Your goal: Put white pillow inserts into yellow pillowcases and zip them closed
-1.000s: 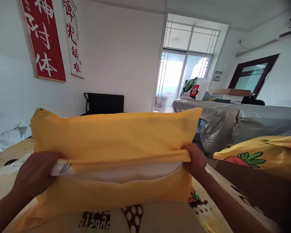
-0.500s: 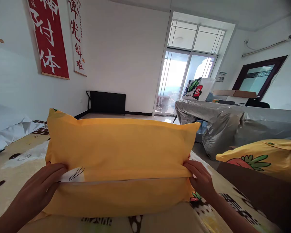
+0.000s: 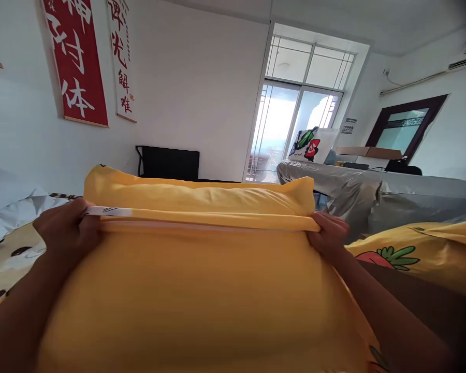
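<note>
A yellow pillowcase [image 3: 202, 290], plump as if filled, takes up the lower middle of the view. Across it runs a folded hem with a pale strip beneath, stretched straight between my two hands. My left hand [image 3: 69, 223] is closed on the hem's left end, beside a white patch with black lines. At the right end, my right hand [image 3: 328, 230] grips the same hem. Behind the hem the pillowcase's far edge stands up, with a pointed corner at each side. Part of a carrot print shows at the lower right.
Another yellow pillow [image 3: 419, 248] with a carrot print lies at the right. Behind it stands furniture under grey plastic sheeting [image 3: 423, 191], bearing a printed bag [image 3: 314, 142] and a cardboard box [image 3: 368, 152]. A patterned blanket [image 3: 19, 264] spreads at left. A black panel [image 3: 169, 163] stands by the wall.
Both hands have lifted the hem upward and away from me. The near part of the pillowcase has risen and now covers the blanket in front, while the far part has folded lower.
</note>
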Available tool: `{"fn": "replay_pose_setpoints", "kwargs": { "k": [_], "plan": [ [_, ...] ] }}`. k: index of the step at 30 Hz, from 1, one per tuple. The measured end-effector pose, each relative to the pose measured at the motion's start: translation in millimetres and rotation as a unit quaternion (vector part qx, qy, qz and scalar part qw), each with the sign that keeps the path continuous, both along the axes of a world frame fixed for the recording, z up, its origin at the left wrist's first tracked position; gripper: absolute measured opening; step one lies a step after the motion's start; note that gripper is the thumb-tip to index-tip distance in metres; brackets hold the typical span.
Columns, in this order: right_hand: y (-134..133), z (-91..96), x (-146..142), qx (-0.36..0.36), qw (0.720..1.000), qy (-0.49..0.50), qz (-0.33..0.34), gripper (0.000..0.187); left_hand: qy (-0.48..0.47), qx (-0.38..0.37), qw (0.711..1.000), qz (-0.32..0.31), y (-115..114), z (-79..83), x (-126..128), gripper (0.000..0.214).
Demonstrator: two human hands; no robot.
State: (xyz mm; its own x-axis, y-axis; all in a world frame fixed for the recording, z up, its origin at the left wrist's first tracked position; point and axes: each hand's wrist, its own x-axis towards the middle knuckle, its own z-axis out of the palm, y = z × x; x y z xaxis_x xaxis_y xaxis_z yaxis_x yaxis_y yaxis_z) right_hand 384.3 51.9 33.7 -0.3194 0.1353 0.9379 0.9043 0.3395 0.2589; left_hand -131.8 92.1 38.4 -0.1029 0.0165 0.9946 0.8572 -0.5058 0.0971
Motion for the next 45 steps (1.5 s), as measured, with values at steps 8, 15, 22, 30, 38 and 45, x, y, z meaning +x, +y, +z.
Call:
{"fn": "replay_pose_setpoints", "kwargs": {
  "k": [8,15,22,30,38,45],
  "plan": [
    [24,-39.3,40,-0.318,0.929,-0.097,-0.164,0.043,0.107,-0.413,0.889,-0.166,19,-52.4,42,0.028],
    [46,-61.7,10,-0.472,0.838,-0.119,-0.247,0.038,-0.040,-0.557,0.756,-0.342,42,-97.5,56,0.036],
    [54,-51.9,-146,-0.436,0.878,-0.196,-0.016,0.019,-0.130,-0.585,0.627,-0.498,38,-102.2,32,0.030],
    [47,-60.9,-290,-0.283,0.928,-0.196,0.143,0.018,-0.104,-0.557,0.646,-0.512,31,-96.5,26,0.036],
    [44,-65.5,-329,-0.444,0.888,-0.122,0.007,0.025,-0.138,-0.549,0.641,-0.519,34,-96.9,26,0.032],
    [47,-63.5,-350,-0.486,0.868,-0.097,-0.042,0.026,-0.157,-0.526,0.632,-0.547,41,-103.4,27,0.024]
  ]
}}
